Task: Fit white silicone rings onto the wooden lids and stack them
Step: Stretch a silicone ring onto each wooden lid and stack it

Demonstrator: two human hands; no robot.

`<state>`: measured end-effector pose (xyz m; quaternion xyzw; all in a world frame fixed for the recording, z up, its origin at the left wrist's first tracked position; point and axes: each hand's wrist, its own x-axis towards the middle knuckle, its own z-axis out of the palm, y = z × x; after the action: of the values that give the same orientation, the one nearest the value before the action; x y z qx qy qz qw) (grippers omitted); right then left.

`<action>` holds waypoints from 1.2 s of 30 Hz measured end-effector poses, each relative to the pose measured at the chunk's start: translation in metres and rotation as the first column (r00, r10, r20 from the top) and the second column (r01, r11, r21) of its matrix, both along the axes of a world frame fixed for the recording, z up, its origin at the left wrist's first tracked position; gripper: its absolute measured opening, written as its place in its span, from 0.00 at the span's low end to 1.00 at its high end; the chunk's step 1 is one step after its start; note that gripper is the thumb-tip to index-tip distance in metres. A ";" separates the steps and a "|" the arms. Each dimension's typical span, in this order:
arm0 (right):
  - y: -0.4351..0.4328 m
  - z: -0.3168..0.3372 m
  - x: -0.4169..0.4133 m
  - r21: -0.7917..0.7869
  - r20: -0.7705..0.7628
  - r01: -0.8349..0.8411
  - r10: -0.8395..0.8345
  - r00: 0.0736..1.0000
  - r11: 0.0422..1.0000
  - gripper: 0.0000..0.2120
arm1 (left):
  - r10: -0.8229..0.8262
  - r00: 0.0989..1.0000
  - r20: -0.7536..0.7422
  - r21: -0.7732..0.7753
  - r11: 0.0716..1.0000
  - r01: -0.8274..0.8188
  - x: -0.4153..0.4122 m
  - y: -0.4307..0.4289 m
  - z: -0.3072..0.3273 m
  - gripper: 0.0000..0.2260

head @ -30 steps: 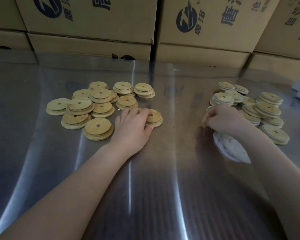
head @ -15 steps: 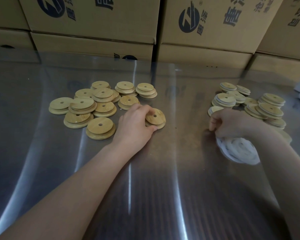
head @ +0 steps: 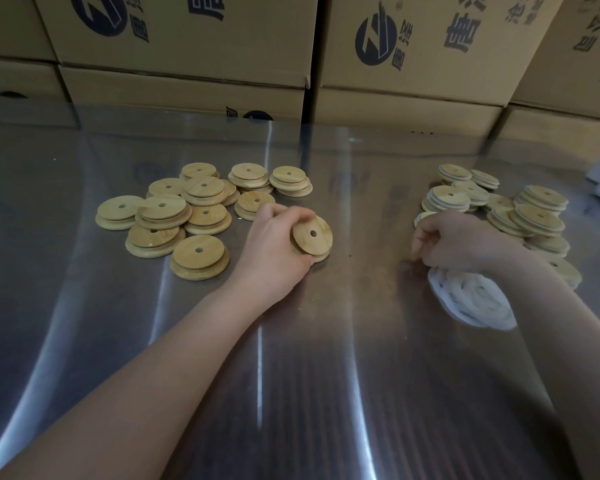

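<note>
Head view: left hand (head: 274, 249) grips one round pale-wood lid with a centre hole (head: 313, 235), fingers curled over its far rim, thumb at the near edge. Lid is at centre frame, now tilted up off the shiny steel table (head: 291, 375); 0.5 s ago it lay almost flat. Right hand (head: 454, 244), fingers curled, sits at the heap of white silicone rings (head: 471, 299) right of centre, as before. Cannot tell whether it pinches a ring.
</note>
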<state>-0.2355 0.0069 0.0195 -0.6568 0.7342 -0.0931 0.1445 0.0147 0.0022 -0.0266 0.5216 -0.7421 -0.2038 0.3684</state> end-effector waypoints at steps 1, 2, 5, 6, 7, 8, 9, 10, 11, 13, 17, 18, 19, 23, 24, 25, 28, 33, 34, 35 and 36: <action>0.000 0.000 -0.001 -0.004 0.017 0.001 -0.001 1.000 1.000 0.11 | 0.001 1.000 -0.004 0.003 1.000 -0.001 0.000 0.000 0.000 0.25; 0.000 0.000 -0.002 -0.006 0.026 0.002 -0.002 1.000 1.000 0.10 | 0.003 1.000 -0.006 0.005 1.000 -0.003 0.000 0.000 0.001 0.25; 0.000 0.000 -0.004 0.004 0.008 -0.007 0.007 1.000 1.000 0.12 | 0.004 1.000 -0.008 0.000 1.000 -0.004 -0.001 0.001 0.002 0.25; 0.000 0.000 -0.004 0.017 -0.004 -0.010 0.010 1.000 1.000 0.13 | 0.003 1.000 -0.009 -0.002 1.000 -0.003 -0.001 0.001 0.001 0.25; 0.000 0.000 -0.004 0.033 -0.017 -0.010 0.011 1.000 0.999 0.14 | 0.002 1.000 -0.011 -0.004 1.000 -0.002 0.000 0.001 0.001 0.25; 0.001 0.001 -0.004 0.048 -0.031 -0.010 0.011 0.999 0.999 0.15 | -0.001 1.000 -0.015 -0.005 1.000 0.001 -0.001 0.001 0.001 0.25; 0.001 0.001 -0.004 0.059 -0.044 -0.011 0.014 0.999 0.998 0.15 | -0.005 1.000 -0.017 -0.009 1.000 0.005 -0.001 0.002 0.001 0.25; 0.002 0.002 -0.004 0.066 -0.053 -0.015 0.018 0.998 0.998 0.16 | -0.009 1.000 -0.016 -0.013 1.000 0.008 -0.001 0.002 0.000 0.25; 0.002 0.004 -0.004 0.072 -0.055 -0.021 0.025 0.998 0.997 0.16 | -0.011 1.000 -0.014 -0.016 1.000 0.011 -0.001 0.002 0.000 0.25; 0.004 0.006 -0.005 0.078 -0.046 -0.029 0.032 0.998 0.997 0.16 | -0.011 1.000 -0.015 -0.011 1.000 0.011 -0.001 0.002 0.000 0.25; 0.006 0.009 -0.006 0.105 -0.032 -0.029 0.033 0.999 0.994 0.16 | -0.007 0.999 -0.032 0.007 1.000 0.008 0.000 0.001 -0.001 0.26; 0.007 0.010 -0.007 0.122 -0.032 -0.025 0.029 0.999 0.992 0.16 | -0.008 0.999 -0.034 0.008 1.000 0.008 0.000 0.001 -0.001 0.26; 0.008 0.011 -0.008 0.141 -0.035 -0.021 0.026 0.999 0.990 0.15 | -0.010 0.999 -0.035 0.008 1.000 0.010 0.000 0.002 0.000 0.26; 0.010 0.013 -0.010 0.211 -0.043 -0.033 0.043 0.998 0.977 0.14 | -0.021 0.999 -0.032 0.007 1.000 0.021 0.000 0.003 0.000 0.26; 0.010 0.014 -0.009 0.224 -0.050 -0.039 0.052 0.997 0.974 0.13 | -0.022 0.999 -0.031 0.005 1.000 0.023 0.000 0.003 0.000 0.26; 0.010 0.015 -0.009 0.233 -0.056 -0.044 0.059 0.997 0.971 0.13 | -0.024 0.999 -0.032 0.004 1.000 0.024 0.000 0.003 0.000 0.26; 0.011 0.015 -0.007 0.228 -0.040 -0.046 0.056 0.998 0.973 0.12 | -0.023 0.999 -0.037 0.007 1.000 0.023 0.000 0.003 0.000 0.26; 0.009 0.014 -0.005 0.136 0.086 -0.055 0.044 0.995 0.989 0.10 | -0.012 0.999 -0.050 0.065 0.998 0.015 -0.001 0.003 0.001 0.32; 0.009 0.014 -0.005 0.118 0.102 -0.058 0.046 0.994 0.991 0.10 | -0.013 0.998 -0.054 0.080 0.997 0.017 -0.001 0.002 0.001 0.34; 0.008 0.014 -0.005 0.097 0.112 -0.058 0.047 0.993 0.994 0.09 | -0.014 0.998 -0.063 0.096 0.995 0.020 -0.001 0.002 0.001 0.35; 0.007 0.014 -0.005 0.071 0.121 -0.055 0.046 0.992 0.996 0.09 | -0.013 0.997 -0.075 0.113 0.993 0.021 -0.001 0.002 0.001 0.35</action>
<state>-0.2410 0.0141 0.0339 -0.6625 0.7104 -0.1010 0.2148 0.0135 0.0042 -0.0253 0.5275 -0.7196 -0.2678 0.3636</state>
